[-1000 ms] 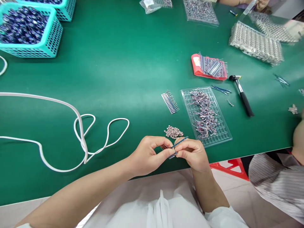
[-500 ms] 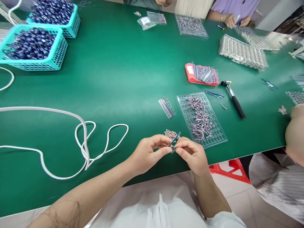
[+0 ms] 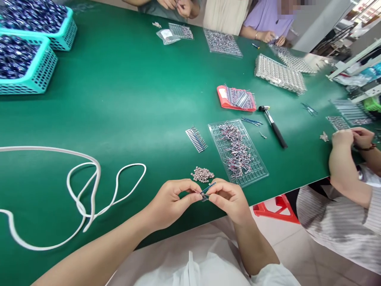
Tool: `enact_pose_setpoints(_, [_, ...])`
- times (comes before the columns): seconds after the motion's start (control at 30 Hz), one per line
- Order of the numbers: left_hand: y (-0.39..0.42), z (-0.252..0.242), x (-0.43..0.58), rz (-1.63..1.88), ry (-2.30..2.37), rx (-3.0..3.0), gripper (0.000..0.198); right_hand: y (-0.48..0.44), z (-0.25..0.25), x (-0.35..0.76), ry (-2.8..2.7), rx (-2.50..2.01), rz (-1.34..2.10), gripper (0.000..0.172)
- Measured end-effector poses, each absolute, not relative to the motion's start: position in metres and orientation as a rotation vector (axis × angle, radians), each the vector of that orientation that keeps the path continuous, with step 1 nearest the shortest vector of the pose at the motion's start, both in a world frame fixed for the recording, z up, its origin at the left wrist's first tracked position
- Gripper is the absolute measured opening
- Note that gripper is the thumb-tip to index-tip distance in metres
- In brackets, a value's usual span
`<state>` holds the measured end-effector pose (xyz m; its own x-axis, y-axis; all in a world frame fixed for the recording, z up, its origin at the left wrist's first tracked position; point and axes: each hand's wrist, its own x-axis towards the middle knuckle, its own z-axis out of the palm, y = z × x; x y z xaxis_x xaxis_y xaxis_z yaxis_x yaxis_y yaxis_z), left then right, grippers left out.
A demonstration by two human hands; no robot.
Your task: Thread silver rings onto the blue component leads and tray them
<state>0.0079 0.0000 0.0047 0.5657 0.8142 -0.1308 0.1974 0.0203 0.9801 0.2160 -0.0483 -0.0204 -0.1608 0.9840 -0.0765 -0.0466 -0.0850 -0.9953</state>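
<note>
Over the near edge of the green table [image 3: 133, 99], my left hand [image 3: 169, 202] and my right hand [image 3: 229, 198] meet fingertip to fingertip. Both pinch a thin blue strip of small wired parts [image 3: 206, 191] held between them. Just beyond my fingers lies a little heap of small pinkish round pieces [image 3: 202, 174]. A clear plastic tray [image 3: 256, 172] with a tangle of red and blue leaded components lies to the right of it. A short row of blue components with leads [image 3: 196, 140] rests further out.
A white cord [image 3: 89, 186] loops across the left of the table. Turquoise baskets [image 3: 38, 75] of dark blue parts stand far left. A small hammer [image 3: 274, 126], a red pad with components [image 3: 235, 98] and stacked clear trays [image 3: 279, 73] lie further right. Other people's hands work at the right edge and far side.
The view has swung up and to the right, showing more of the far side and the person at the right. My hands stay together on the strip, shifted slightly left.
</note>
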Motion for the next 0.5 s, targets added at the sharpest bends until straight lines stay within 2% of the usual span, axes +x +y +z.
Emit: enact_pose_setpoints(0.5, [0.002,0.002,0.007,0.478,0.774,1.492,0.017,-0.061,-0.012,0.223,-1.526,-1.193,1.193,0.012])
